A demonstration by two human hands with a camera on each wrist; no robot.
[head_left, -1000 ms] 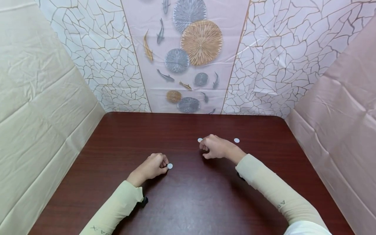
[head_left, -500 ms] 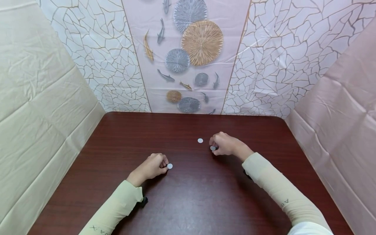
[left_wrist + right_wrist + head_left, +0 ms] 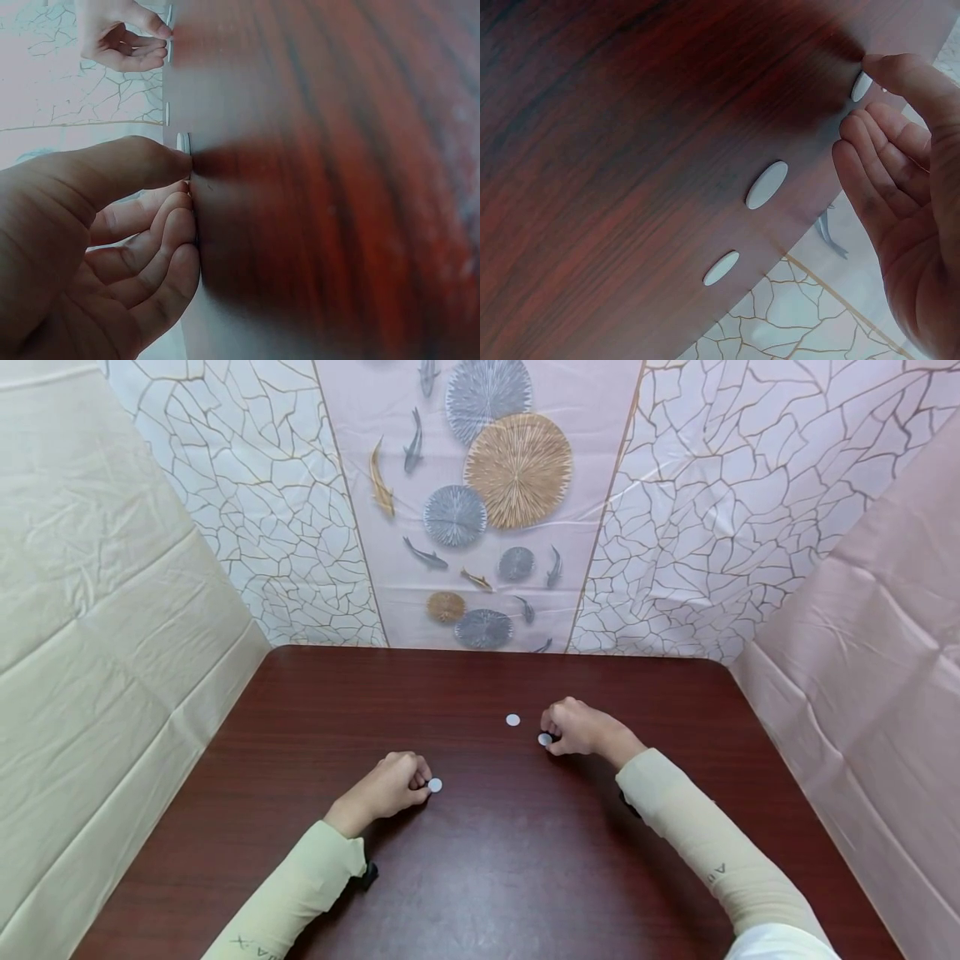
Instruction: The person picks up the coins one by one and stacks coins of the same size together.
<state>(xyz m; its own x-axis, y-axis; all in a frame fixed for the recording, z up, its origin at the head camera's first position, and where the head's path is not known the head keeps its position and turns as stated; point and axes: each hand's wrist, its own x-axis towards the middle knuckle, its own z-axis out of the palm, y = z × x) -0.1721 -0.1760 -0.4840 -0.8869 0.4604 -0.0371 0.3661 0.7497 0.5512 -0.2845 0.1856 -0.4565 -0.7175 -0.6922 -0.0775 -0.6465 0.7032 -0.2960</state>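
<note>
Small white flat round discs lie on a dark red-brown table. My left hand [image 3: 392, 783] pinches one white disc [image 3: 435, 785] at its thumb tip, low at the table; in the left wrist view the thumb touches this disc's edge. My right hand [image 3: 581, 728] has its thumb and curled fingers at another white disc [image 3: 545, 739], seen at the thumb tip in the right wrist view. A third white disc [image 3: 513, 720] lies farther back, left of the right hand. The right wrist view shows two more discs flat on the table, one nearer [image 3: 766, 185] and another [image 3: 721, 268].
The wooden table [image 3: 480, 877] has rounded far corners. A patterned cloth [image 3: 480, 510] with fish and round motifs hangs behind it. Plain pale cloths stand at the left [image 3: 135, 610] and right [image 3: 862, 635]. Each forearm wears a pale sleeve [image 3: 697, 827].
My right hand has moved right, off the farther disc, and is now at a disc nearer to me. The disc seen right of it earlier is now hidden in the head view. The left hand stays.
</note>
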